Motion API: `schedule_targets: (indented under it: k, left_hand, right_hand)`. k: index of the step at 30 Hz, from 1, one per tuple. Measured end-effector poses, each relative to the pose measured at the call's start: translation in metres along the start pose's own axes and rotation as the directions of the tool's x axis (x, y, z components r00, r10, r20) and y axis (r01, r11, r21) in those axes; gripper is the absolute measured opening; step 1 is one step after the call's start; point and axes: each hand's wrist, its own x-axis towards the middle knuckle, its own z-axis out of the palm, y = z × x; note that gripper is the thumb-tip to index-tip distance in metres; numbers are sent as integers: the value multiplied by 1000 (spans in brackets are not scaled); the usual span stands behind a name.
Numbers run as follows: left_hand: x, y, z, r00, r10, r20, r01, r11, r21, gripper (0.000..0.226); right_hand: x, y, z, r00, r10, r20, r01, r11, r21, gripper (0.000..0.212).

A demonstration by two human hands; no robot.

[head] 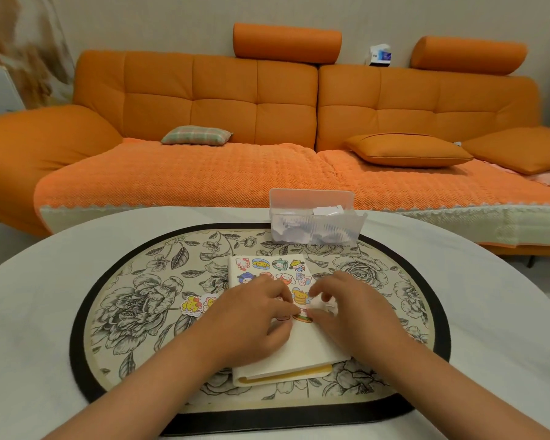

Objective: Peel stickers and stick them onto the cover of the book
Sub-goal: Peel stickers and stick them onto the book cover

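Lying closed on one oval black-rimmed placemat printed with grey flowers [134, 312], one cream-covered book with yellow page edges [299, 350] carries at least ten cartoon stickers [261, 264] on its cover, some partly hidden by the hands. Two loose cartoon stickers [191, 304] lie on the placemat just left of the book. The left hand [251, 315] has curled fingers, thumb and forefinger meeting on a burger-shaped sticker [302, 318] on the cover. The right hand [346, 309] pinches a crumpled scrap of white backing paper [323, 302] just beside it. One clear plastic box [315, 227] of white paper scraps stands at the placemat's far edge. One orange sofa [223, 96] holds one plaid cushion [196, 134] and two orange cushions [407, 150]; a small white-and-blue carton [380, 55] bears print too small to read.
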Motion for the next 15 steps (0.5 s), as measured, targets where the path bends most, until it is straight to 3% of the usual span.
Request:
schedule_targets:
  k: [4,8,15]
  left_hand:
    - [-1,10,-2,996,-2,92,-6,996,86,46]
    - [-3,17,-2,993,-27,111,14,993,119,51]
    - [-12,22,4,999,-12,48,8,996,85,54]
  right_hand:
    - [-12,9,2,977,-212,26,213,962,-172,28]
    - [-22,12,2,964,-248,101,267,922,-282,38]
    - [-28,11,0,954,-261,147,291,924,-247,46]
